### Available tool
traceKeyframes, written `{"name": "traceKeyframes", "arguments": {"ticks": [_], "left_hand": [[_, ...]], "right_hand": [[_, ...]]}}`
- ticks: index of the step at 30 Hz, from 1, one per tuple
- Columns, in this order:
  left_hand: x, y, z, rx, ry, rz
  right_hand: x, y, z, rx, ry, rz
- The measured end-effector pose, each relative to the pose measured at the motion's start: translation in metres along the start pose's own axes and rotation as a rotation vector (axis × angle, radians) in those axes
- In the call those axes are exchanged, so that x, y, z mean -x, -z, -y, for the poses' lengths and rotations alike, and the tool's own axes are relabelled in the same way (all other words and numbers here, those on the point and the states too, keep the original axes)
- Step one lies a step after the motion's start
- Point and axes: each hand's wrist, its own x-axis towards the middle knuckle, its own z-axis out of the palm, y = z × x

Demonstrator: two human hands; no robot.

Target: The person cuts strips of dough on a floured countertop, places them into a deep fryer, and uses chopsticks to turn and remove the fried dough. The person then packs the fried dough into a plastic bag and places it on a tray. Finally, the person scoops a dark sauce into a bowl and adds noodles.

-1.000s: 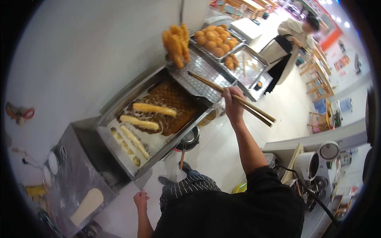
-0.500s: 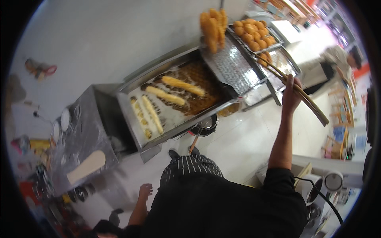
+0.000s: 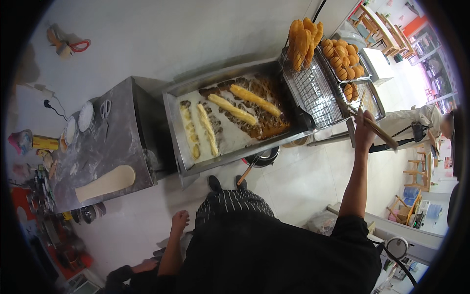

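My right hand is closed around a pair of long chopsticks, whose tips reach toward the metal tray with a few golden fried balls. Whether the tips touch anything is unclear. Low at my left side hangs my left hand, fingers curled in and nothing visible in them. Between my hands and the wall, a fryer holds oil with two golden fried dough sticks and two paler, thinner dough strips. Several finished dough sticks stand upright in a wire rack beside it.
Left of the fryer, a floured worktable carries a flat dough strip, a slotted tool and bowls. A wooden-handled pan sits below the fryer. One person is at right; another's hand shows lower left.
The whole view has shifted, moving the fryer and racks rightward in the picture. My right hand and the chopsticks have swung slightly lower. The fingers of my left hand have curled in.
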Motion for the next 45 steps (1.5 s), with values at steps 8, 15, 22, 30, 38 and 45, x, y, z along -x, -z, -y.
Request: {"name": "traceKeyframes", "arguments": {"ticks": [8, 15, 22, 30, 38, 45], "left_hand": [[-0.027, 0.032, -0.027, -0.064, 0.017, 0.046], [-0.045, 0.084, 0.005, -0.118, 0.077, -0.014], [-0.066, 0.117, 0.025, -1.287, -0.641, 0.29], [-0.126, 0.033, -0.042, -0.603, -0.112, 0.322], [-0.136, -0.034, -0.092, -0.555, -0.146, 0.325], [-0.047, -0.124, -0.186, -0.149, -0.09, 0.461]], "right_hand": [[0.086, -0.129, 0.086, -0.158, 0.327, 0.146], [0.083, -0.227, 0.021, -0.017, 0.268, 0.223], [0.105, -0.231, 0.008, 0.137, 0.23, 0.215], [0.135, -0.133, 0.103, -0.036, 0.18, -0.126], [0.085, -0.046, 0.076, 0.054, 0.256, -0.205], [0.016, -0.055, -0.028, 0.318, 0.41, 0.241]]}}
